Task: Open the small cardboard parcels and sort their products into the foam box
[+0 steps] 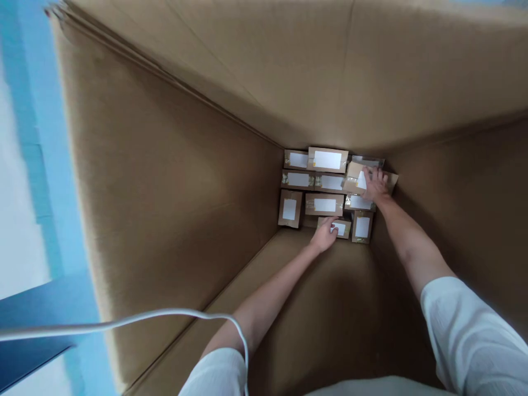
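Inside the large cardboard box [177, 165], left to right: the left hand [324, 236] touches a lower carton [341, 230], grasp indeterminable; white labels [328, 160], print illegible; the right hand [375, 185] lies spread over a tilted carton [353, 171].

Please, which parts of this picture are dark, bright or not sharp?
Head view: the large carton's right wall lies in deep shadow; head view: white labels on the small boxes look bright, any print unreadable; head view: the left rim looks soft.

Far box [353, 171]: brown, white-labelled, laid tilted, partly covered.
Near box [341, 229]: brown, white-labelled, partly covered, set farther left.
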A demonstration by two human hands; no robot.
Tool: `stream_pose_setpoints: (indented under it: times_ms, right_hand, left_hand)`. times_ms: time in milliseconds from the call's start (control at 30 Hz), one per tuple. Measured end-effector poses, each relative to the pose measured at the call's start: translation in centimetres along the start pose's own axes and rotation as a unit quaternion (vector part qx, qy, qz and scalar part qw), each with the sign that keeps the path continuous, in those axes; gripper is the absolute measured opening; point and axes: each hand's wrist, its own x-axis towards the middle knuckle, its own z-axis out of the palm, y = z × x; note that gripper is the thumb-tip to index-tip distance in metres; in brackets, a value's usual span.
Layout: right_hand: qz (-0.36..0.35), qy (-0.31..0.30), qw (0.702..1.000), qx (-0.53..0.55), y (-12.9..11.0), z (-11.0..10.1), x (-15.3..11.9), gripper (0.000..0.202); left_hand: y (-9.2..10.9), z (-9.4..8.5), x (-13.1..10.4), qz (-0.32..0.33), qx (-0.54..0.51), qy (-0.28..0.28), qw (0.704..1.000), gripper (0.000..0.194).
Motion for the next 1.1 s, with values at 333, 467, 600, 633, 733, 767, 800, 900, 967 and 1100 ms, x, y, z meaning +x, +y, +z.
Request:
stream_pose_setpoints:
  times_ms: [333,467,600,633,733,767,800,900,967,1100]
  right_hand:
    - [0.016,-0.058,0.998,0.012,-4.0,-1.1,-8.9,0.130]
    - [0.036,-0.035,0.999,0.018,-5.7,-6.7,-15.2,0.128]
    - [0.061,0.003,0.997,0.040,-7.8,-12.8,-21.9,0.130]
    - [0.064,0.015,0.997,0.048,-8.4,-14.3,-23.7,0.130]
    - [0.068,0.056,0.993,0.075,-10.3,-19.0,-29.4,0.129]
    - [0.067,0.073,0.991,0.085,-11.0,-20.6,-31.4,0.129]
    - [0.068,0.093,0.989,0.092,-11.8,-22.2,-33.4,0.129]
    - [0.077,0.156,0.979,0.108,-14.1,-26.7,-39.5,0.130]
    - [0.080,0.196,0.971,0.113,-15.5,-29.4,-43.4,0.131]
    - [0.092,0.276,0.950,0.114,-17.5,-34.6,-50.9,0.131]
  left_hand:
    - [2.2,-4.4,-1.2,0.011,0.040,-0.008,0.999,0.045]
    - [5.3,-7.3,-4.9,0.029,0.060,0.014,0.998,0.044]
    - [8.4,-10.4,-9.7,0.065,0.087,0.015,0.994,0.045]
    - [9.1,-11.2,-11.1,0.074,0.093,0.016,0.993,0.045]
    - [11.3,-13.2,-16.1,0.092,0.106,0.015,0.990,0.041]
    - [12.1,-13.7,-17.9,0.099,0.110,0.014,0.989,0.040]
    - [12.9,-14.3,-19.7,0.110,0.113,0.014,0.987,0.040]
    - [15.3,-15.9,-24.8,0.163,0.111,0.016,0.980,0.044]
    - [17.2,-16.8,-27.7,0.199,0.101,0.025,0.975,0.050]
    - [21.8,-17.7,-32.4,0.288,0.073,0.013,0.955,0.068]
